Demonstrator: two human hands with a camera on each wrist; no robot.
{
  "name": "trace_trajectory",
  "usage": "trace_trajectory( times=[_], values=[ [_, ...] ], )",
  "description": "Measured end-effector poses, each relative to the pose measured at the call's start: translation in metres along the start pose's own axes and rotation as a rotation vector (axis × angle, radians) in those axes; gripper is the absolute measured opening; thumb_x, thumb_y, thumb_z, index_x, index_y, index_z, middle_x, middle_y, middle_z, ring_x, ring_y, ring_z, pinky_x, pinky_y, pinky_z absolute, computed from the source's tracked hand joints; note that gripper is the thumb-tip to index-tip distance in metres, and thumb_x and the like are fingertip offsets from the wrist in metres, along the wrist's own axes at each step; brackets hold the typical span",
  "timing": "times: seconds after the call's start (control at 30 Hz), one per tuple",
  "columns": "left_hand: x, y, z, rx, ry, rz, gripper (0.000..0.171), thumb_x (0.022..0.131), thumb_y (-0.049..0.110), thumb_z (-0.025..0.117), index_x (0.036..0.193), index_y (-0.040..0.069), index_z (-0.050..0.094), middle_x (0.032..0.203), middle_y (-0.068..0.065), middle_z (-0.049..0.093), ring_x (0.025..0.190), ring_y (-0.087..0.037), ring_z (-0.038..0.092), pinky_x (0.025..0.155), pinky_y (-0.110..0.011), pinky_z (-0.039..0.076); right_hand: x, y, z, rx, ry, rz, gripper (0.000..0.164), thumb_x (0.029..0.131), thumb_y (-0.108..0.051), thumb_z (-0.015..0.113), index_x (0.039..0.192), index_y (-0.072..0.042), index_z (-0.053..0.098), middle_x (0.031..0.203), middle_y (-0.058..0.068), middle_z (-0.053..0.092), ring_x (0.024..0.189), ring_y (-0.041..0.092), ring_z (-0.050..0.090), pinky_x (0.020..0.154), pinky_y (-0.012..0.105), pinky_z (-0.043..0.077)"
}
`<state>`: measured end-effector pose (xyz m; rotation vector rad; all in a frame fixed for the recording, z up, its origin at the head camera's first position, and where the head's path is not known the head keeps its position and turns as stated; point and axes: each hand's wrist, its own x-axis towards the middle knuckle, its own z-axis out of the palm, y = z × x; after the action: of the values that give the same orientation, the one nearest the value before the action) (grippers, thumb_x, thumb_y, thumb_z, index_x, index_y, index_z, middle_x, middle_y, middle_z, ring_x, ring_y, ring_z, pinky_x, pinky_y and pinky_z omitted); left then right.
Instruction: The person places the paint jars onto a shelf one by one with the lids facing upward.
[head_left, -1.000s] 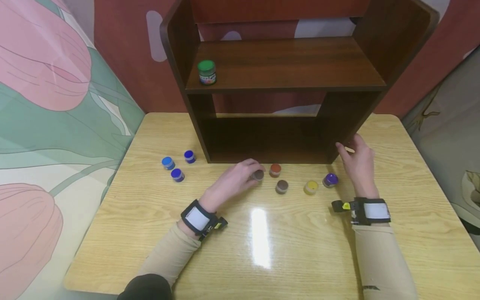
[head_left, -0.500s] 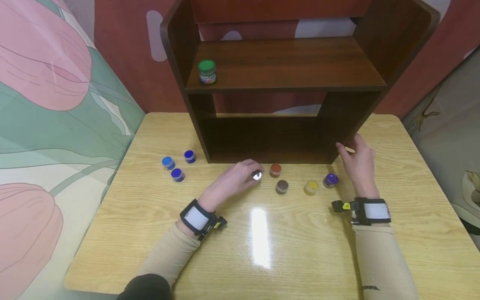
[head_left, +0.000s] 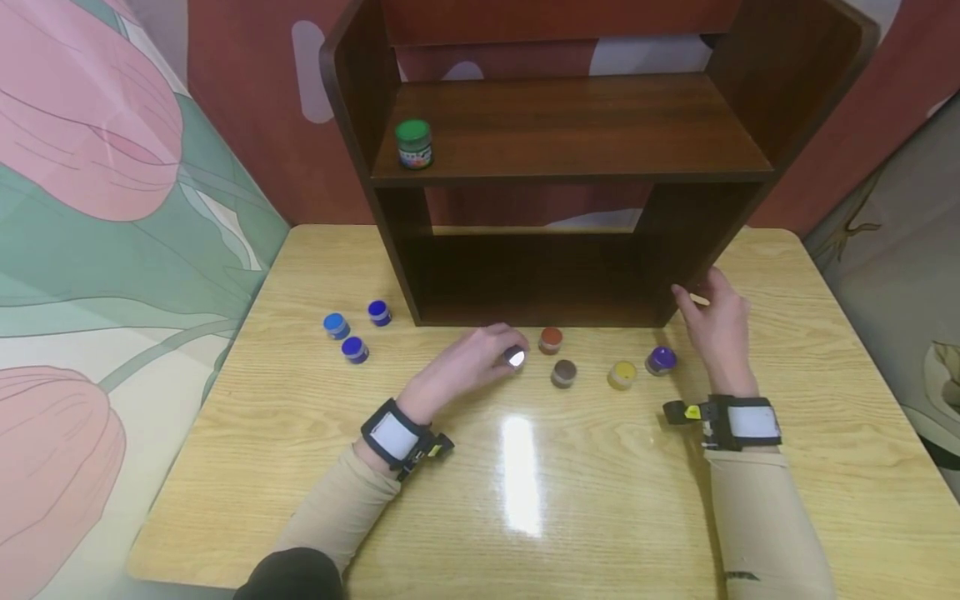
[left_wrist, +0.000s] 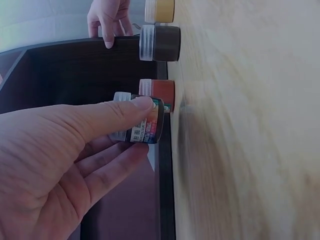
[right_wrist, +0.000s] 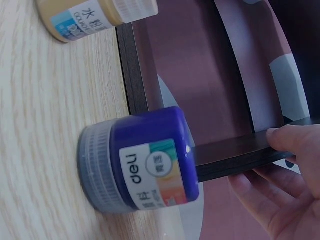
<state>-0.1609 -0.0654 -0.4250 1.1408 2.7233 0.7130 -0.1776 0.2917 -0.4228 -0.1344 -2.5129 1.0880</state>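
Observation:
My left hand (head_left: 467, 367) pinches a small dark paint jar (left_wrist: 145, 125) between thumb and fingers, its printed label partly under the thumb. In the head view the jar is tilted and shows a bright glare, just in front of the shelf. Beside it stand a red-brown paint jar (head_left: 551, 340) and a dark brown paint jar (head_left: 564, 373). My right hand (head_left: 718, 329) grips the front edge of the shelf's right side panel (right_wrist: 235, 156), thumb on one face and fingers on the other. Closest to that hand are a purple paint jar (right_wrist: 152, 165) and a yellow paint jar (head_left: 622, 375).
The dark wooden shelf (head_left: 577, 125) stands at the back of the table (head_left: 600, 500). On its upper board, at the left, is a green-lidded jar (head_left: 414, 144). Several blue paint jars, one light blue (head_left: 336, 326), sit left of the shelf.
The dark jar in my left hand has gone from lid-up to tilted, now catching glare. That hand has shifted very slightly toward me. My right hand keeps its place on the shelf.

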Motion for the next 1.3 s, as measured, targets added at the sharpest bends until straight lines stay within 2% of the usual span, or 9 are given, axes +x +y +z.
trace_trajectory(
  times=[0.03, 0.1, 0.3, 0.5, 0.73, 1.1, 1.23, 1.3],
  values=[
    [0.0, -0.001, 0.001, -0.009, -0.004, -0.001, 0.033, 0.091, 0.014, 0.073, 0.123, 0.01, 0.067, 0.116, -0.002, 0.068, 0.105, -0.012, 0.065, 0.092, -0.024, 0.056, 0.0, 0.0, 0.0, -0.003, -0.002, 0.0, 0.038, 0.099, -0.027, 0.061, 0.127, -0.002, 0.058, 0.12, 0.023, 0.069, 0.112, 0.038, 0.067, 0.088, 0.043, 0.054],
    [0.0, -0.002, 0.001, -0.03, -0.011, -0.009, 0.033, 0.091, 0.014, 0.074, 0.123, 0.011, 0.067, 0.115, -0.002, 0.068, 0.105, -0.013, 0.065, 0.093, -0.024, 0.056, 0.0, -0.001, 0.0, -0.005, -0.002, 0.0, 0.038, 0.099, -0.027, 0.061, 0.127, -0.002, 0.058, 0.12, 0.024, 0.069, 0.113, 0.039, 0.067, 0.088, 0.046, 0.054],
    [0.003, -0.007, 0.002, -0.09, -0.04, -0.059, 0.036, 0.088, 0.015, 0.076, 0.123, 0.011, 0.068, 0.118, -0.001, 0.07, 0.108, -0.013, 0.065, 0.096, -0.025, 0.055, 0.0, -0.001, -0.001, -0.002, 0.0, 0.002, 0.038, 0.099, -0.027, 0.061, 0.127, -0.002, 0.059, 0.119, 0.024, 0.069, 0.113, 0.039, 0.067, 0.088, 0.043, 0.054],
    [0.005, -0.011, 0.003, -0.108, -0.044, -0.058, 0.036, 0.086, 0.016, 0.078, 0.12, 0.01, 0.068, 0.115, -0.001, 0.072, 0.103, -0.013, 0.066, 0.091, -0.024, 0.055, 0.0, 0.0, 0.0, -0.006, -0.004, 0.003, 0.038, 0.099, -0.026, 0.061, 0.128, -0.002, 0.058, 0.121, 0.024, 0.068, 0.113, 0.039, 0.067, 0.088, 0.046, 0.054],
    [0.005, -0.012, 0.003, -0.108, -0.043, -0.068, 0.037, 0.085, 0.016, 0.079, 0.12, 0.012, 0.068, 0.116, -0.001, 0.072, 0.109, -0.014, 0.066, 0.096, -0.025, 0.055, 0.0, 0.001, 0.001, -0.012, 0.001, -0.003, 0.037, 0.099, -0.025, 0.061, 0.128, -0.002, 0.058, 0.12, 0.023, 0.069, 0.112, 0.039, 0.067, 0.087, 0.046, 0.055],
    [0.006, -0.016, 0.005, -0.108, -0.03, -0.056, 0.036, 0.083, 0.015, 0.081, 0.117, 0.012, 0.07, 0.114, -0.001, 0.073, 0.107, -0.014, 0.067, 0.096, -0.026, 0.055, 0.0, 0.001, 0.001, -0.01, 0.016, -0.008, 0.035, 0.098, -0.025, 0.063, 0.124, -0.002, 0.06, 0.117, 0.022, 0.07, 0.111, 0.038, 0.068, 0.082, 0.017, 0.055],
    [0.006, -0.017, 0.007, -0.114, -0.03, -0.057, 0.036, 0.083, 0.015, 0.081, 0.117, 0.012, 0.07, 0.115, 0.0, 0.072, 0.107, -0.013, 0.066, 0.096, -0.027, 0.055, 0.001, 0.002, 0.001, -0.004, 0.026, -0.01, 0.033, 0.098, -0.023, 0.063, 0.121, 0.0, 0.061, 0.113, 0.023, 0.071, 0.11, 0.039, 0.069, 0.074, -0.003, 0.045],
    [0.006, -0.017, 0.007, -0.117, -0.032, -0.058, 0.037, 0.083, 0.015, 0.081, 0.117, 0.012, 0.07, 0.115, 0.0, 0.072, 0.107, -0.013, 0.066, 0.096, -0.027, 0.055, 0.001, 0.002, 0.001, -0.003, 0.03, -0.01, 0.033, 0.098, -0.023, 0.063, 0.121, 0.0, 0.061, 0.112, 0.024, 0.071, 0.11, 0.039, 0.069, 0.071, -0.008, 0.039]
  ],
)
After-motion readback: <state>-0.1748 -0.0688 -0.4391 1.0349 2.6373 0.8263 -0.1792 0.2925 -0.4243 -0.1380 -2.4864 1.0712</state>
